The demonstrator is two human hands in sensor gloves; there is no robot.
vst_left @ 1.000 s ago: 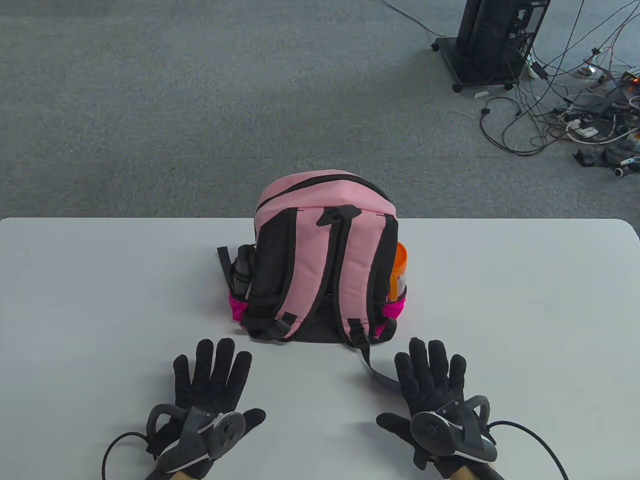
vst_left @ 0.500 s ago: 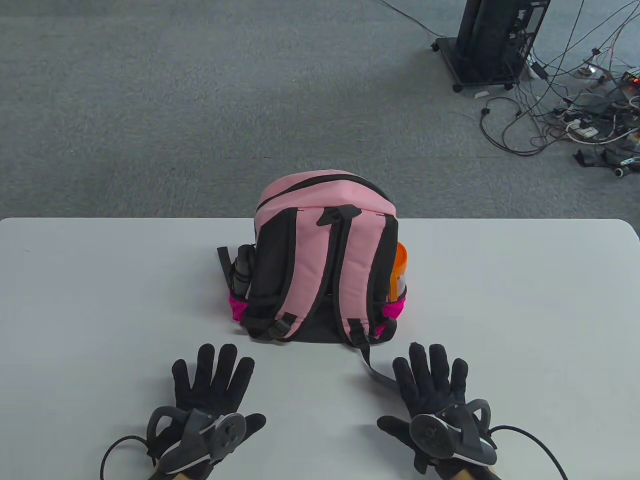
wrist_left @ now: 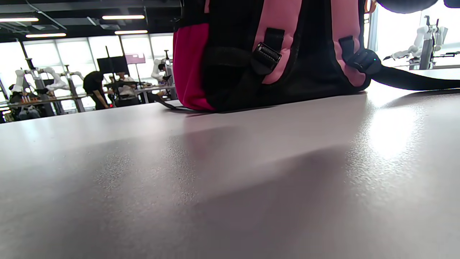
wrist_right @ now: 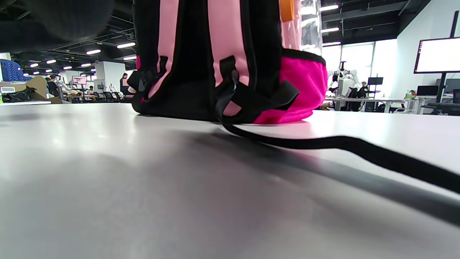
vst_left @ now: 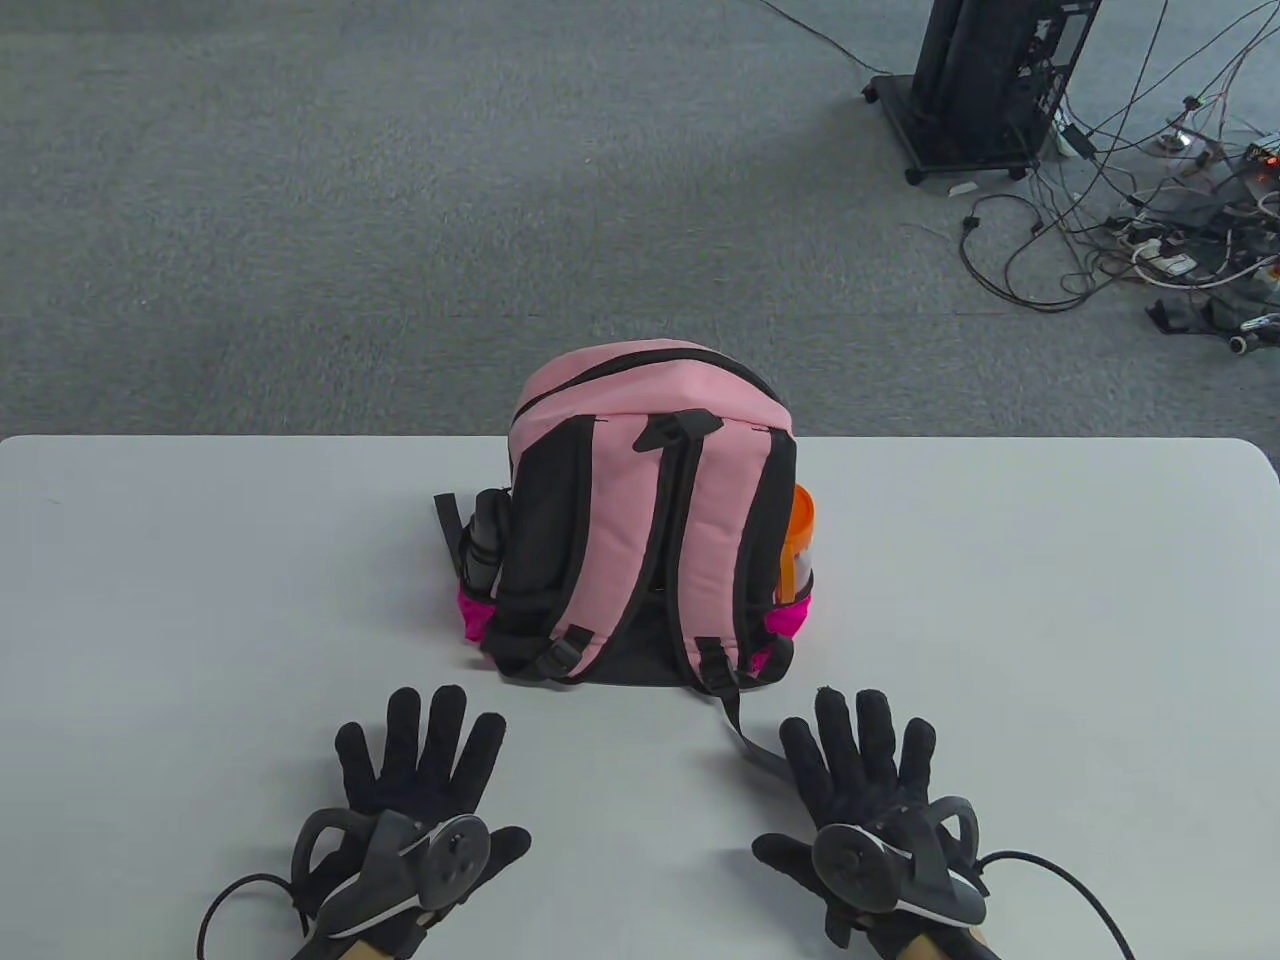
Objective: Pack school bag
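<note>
A pink and black school bag [vst_left: 650, 520] stands upright in the middle of the white table [vst_left: 200, 600], straps facing me, its top zip closed. It also shows in the left wrist view [wrist_left: 273, 54] and the right wrist view [wrist_right: 222, 61]. A grey bottle [vst_left: 487, 540] sits in its left side pocket and an orange-lidded bottle [vst_left: 800, 540] in its right side pocket. My left hand [vst_left: 415, 760] lies flat on the table, fingers spread, just short of the bag. My right hand [vst_left: 865, 765] lies flat likewise, beside a loose black strap [vst_left: 745, 735]. Both hands are empty.
The loose strap trails over the table toward my right hand, seen in the right wrist view [wrist_right: 359, 147]. Beyond the table's far edge lies grey carpet with a black wheeled stand [vst_left: 985, 90] and a tangle of cables [vst_left: 1170, 230] at the far right.
Both hands have slid slightly back toward me on the table, staying flat and spread. The bag has not moved.
</note>
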